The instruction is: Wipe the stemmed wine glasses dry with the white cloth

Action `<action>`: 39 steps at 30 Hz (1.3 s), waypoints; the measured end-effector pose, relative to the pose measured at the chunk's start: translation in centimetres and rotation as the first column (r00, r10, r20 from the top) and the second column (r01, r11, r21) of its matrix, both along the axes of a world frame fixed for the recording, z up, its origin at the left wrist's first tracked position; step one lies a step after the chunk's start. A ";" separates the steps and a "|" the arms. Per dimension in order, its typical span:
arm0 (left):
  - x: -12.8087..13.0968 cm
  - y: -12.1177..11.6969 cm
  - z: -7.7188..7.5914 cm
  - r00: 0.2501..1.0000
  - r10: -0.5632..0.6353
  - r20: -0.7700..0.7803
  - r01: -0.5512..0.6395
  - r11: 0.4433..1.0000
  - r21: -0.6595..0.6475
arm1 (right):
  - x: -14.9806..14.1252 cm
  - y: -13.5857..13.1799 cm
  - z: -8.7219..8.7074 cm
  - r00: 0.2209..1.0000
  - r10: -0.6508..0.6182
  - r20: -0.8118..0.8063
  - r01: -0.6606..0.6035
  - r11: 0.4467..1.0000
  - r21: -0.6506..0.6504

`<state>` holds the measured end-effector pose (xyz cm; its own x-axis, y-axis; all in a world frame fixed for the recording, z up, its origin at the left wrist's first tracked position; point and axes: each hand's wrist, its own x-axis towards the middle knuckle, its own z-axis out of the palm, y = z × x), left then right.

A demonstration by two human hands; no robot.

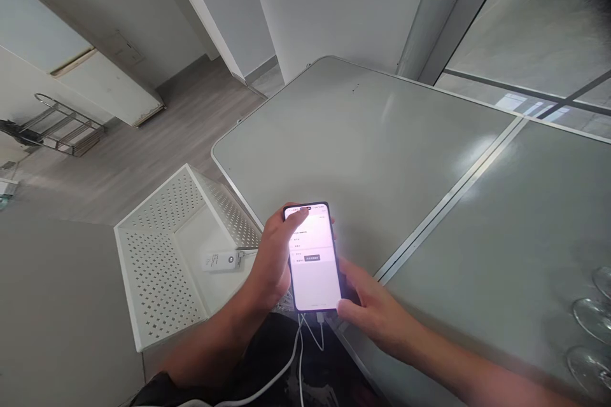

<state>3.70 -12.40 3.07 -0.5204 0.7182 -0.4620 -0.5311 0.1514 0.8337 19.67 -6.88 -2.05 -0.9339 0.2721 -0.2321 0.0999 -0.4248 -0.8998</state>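
two bare hands, one left (273, 255) and one right (366, 303), are engaged with one black-framed rectangular smartphone (312, 286). the phone is held near the lower middle of the view, at the near edge of one grey-topped counter (329, 133) with pale metal edging. its one screen is lit; one small dark label shows near the middle, and the print is too small to read.

left fingers: closed around the phone from its left side, thumb laid across the upper screen. right fingers: closed on the lower right edge, thumb at the bottom corner; how far they reach behind cannot be told.

one white cable plug (320, 317) is seated in the phone's bottom end. more than one white cable (286, 365) hangs below; overlap prevents an exact count.

one white perforated rectangular basket (160, 286) stands left of the counter. it contains one white rectangular device (220, 261) bearing one round dark mark, a cable fitted at its right end.

three round clear glass pieces (592, 318), cut off by the frame, are at the counter's far right. one metal rack (62, 127) stands on the floor, upper left.
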 end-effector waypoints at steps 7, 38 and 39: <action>0.1 0.2 0.2 0.994 -0.034 -0.105 0.027 0.997 -0.074 | 0.0 0.1 0.6 1.000 0.007 0.004 -0.008 1.000 0.003; 0.1 -0.1 -0.5 0.998 0.041 0.055 -0.040 0.999 -0.028 | 0.3 -0.2 -1.4 0.999 -0.042 -0.030 0.035 0.981 -0.193; 0.1 -0.1 -0.5 0.998 0.044 0.053 -0.042 0.999 -0.030 | 0.4 -0.2 -1.3 0.999 -0.048 -0.007 0.046 0.982 -0.185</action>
<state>3.76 -12.45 2.56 -0.5245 0.6815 -0.5103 -0.5812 0.1513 0.7995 20.03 -7.05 -3.33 -0.9239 0.2690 -0.2721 0.0663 -0.5879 -0.8062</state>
